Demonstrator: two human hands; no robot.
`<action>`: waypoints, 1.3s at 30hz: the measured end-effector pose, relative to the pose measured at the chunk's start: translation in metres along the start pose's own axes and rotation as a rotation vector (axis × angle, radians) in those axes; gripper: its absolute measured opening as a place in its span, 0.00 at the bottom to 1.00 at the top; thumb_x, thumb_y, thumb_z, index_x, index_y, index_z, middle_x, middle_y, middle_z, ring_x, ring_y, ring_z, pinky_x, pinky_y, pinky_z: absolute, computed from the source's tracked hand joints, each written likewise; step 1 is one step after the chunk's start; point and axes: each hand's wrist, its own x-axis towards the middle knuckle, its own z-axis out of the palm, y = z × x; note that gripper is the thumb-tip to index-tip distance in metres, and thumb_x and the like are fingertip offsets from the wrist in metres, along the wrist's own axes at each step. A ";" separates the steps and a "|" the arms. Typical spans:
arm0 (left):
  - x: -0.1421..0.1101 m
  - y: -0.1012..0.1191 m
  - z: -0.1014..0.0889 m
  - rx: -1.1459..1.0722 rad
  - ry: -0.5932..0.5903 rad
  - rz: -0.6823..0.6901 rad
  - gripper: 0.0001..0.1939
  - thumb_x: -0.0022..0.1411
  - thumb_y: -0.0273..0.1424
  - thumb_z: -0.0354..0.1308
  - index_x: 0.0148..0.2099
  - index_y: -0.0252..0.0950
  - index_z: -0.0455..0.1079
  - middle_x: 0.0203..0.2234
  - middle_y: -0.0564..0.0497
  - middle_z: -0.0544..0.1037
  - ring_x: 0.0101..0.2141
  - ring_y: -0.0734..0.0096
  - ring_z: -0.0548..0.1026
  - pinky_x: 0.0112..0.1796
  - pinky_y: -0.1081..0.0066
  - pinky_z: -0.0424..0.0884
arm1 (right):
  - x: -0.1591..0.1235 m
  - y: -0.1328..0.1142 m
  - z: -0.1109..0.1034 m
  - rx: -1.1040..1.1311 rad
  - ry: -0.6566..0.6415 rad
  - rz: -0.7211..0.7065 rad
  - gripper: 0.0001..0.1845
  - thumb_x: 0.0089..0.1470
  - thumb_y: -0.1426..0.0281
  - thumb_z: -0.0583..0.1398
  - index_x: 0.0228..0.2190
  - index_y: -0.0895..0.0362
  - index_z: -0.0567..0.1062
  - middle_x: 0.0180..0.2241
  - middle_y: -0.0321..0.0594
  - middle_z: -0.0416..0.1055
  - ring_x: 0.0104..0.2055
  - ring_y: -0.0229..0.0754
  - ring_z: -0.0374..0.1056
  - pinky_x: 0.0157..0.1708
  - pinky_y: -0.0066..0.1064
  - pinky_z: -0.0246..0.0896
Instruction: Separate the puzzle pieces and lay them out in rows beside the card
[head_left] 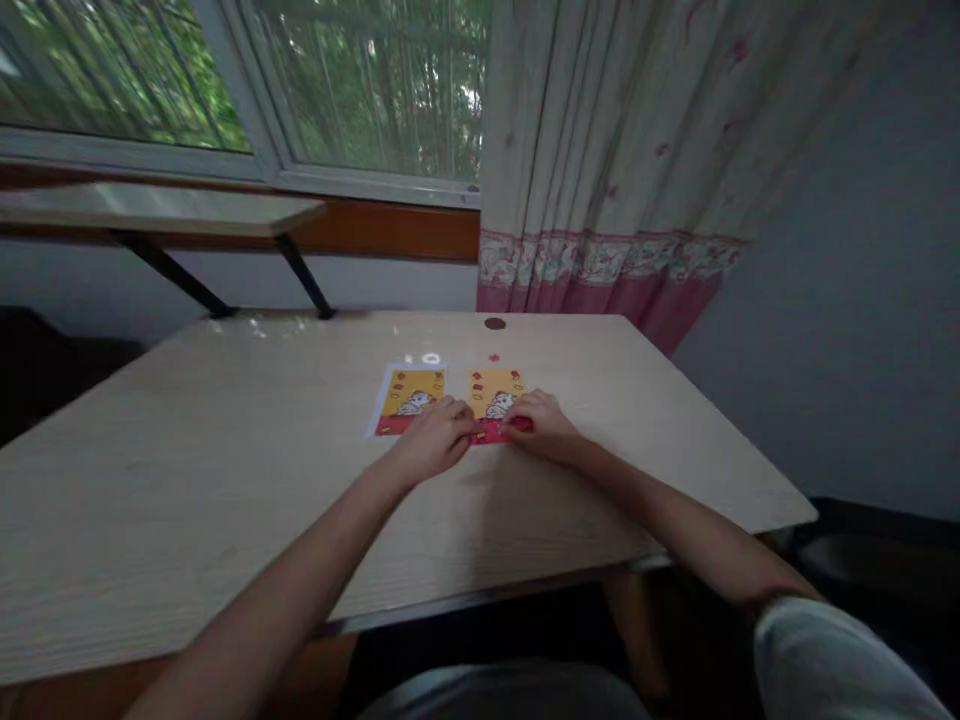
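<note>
Two illustrated cards, yellow above and red below, each with a white cartoon animal, laid side by side on a pale wood-grain surface (225, 480). Right-hand card (486, 385): directly before the person, its lower red band partly covered by both hands. Left-hand card (397, 395): just beside it, pale-bordered, its lower right corner behind the left hand (436, 437). Left hand: fingers drawn close together, tips at the left part of the right-hand card's red band. Right hand (547, 425): thumb and fingers narrow, bent over the band's right end — whether either hand pinches anything, cannot be told. One small red piece (493, 357), just beyond the right-hand card; one dark round disc (495, 323), near the far edge. Surroundings: raised shelf (150, 208) at left, window (375, 90) behind, floral curtain (615, 150) with pink hem.
</note>
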 end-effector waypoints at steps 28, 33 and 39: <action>-0.001 0.006 0.001 0.042 0.022 0.000 0.15 0.59 0.24 0.47 0.44 0.40 0.72 0.35 0.46 0.70 0.38 0.64 0.64 0.39 0.65 0.62 | 0.024 0.019 -0.017 -0.122 0.011 0.023 0.11 0.54 0.64 0.56 0.33 0.54 0.76 0.34 0.40 0.72 0.40 0.42 0.63 0.41 0.34 0.50; -0.002 0.005 0.002 0.007 0.022 -0.022 0.16 0.59 0.24 0.47 0.46 0.39 0.71 0.35 0.46 0.70 0.39 0.62 0.64 0.40 0.63 0.63 | 0.072 0.044 -0.017 -0.308 -0.024 0.153 0.13 0.55 0.65 0.53 0.38 0.51 0.75 0.40 0.41 0.71 0.44 0.46 0.62 0.41 0.35 0.51; -0.004 0.004 0.002 0.000 0.041 -0.047 0.15 0.58 0.24 0.47 0.45 0.37 0.70 0.35 0.46 0.69 0.38 0.62 0.64 0.40 0.64 0.63 | 0.108 0.054 -0.006 -0.379 -0.146 0.277 0.17 0.53 0.63 0.53 0.45 0.49 0.71 0.47 0.44 0.67 0.48 0.50 0.61 0.44 0.41 0.52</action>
